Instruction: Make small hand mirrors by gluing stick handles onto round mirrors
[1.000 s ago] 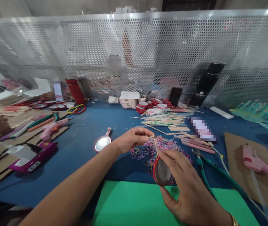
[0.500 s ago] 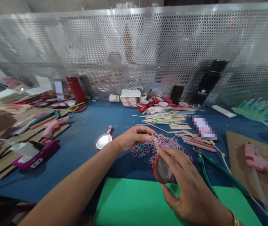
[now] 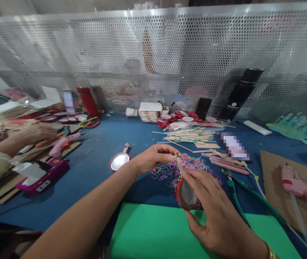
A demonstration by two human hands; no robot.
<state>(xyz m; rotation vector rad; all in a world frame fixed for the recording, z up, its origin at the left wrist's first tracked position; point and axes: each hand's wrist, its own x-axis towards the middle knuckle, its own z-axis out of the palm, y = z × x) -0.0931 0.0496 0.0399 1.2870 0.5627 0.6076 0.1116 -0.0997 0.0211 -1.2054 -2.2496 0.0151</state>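
My right hand (image 3: 212,205) grips a small round mirror (image 3: 187,194) with a red rim and a wooden stick handle (image 3: 179,163), tilted so the handle points up and away. At the handle's upper end, my left hand (image 3: 157,158) is closed in a pinch; what sits between its fingertips is too small to make out. Beneath both hands spreads a loose heap of coloured rubber bands (image 3: 166,172). Another round mirror (image 3: 119,161) with a stick handle lies beyond my left forearm. A green sheet (image 3: 142,230) lies below my right hand.
Pliers (image 3: 233,183) and a pink glue gun (image 3: 290,180) on cardboard lie to my right. Wooden sticks (image 3: 191,136) and red-rimmed discs (image 3: 165,118) are farther back. A purple power strip (image 3: 44,178) and a co-worker's hand (image 3: 34,135) are at left, before a perforated metal panel (image 3: 102,54).
My hands and the mirror have hardly moved. At left, the co-worker's hand has reached in to the right, over the tools on the cardboard.
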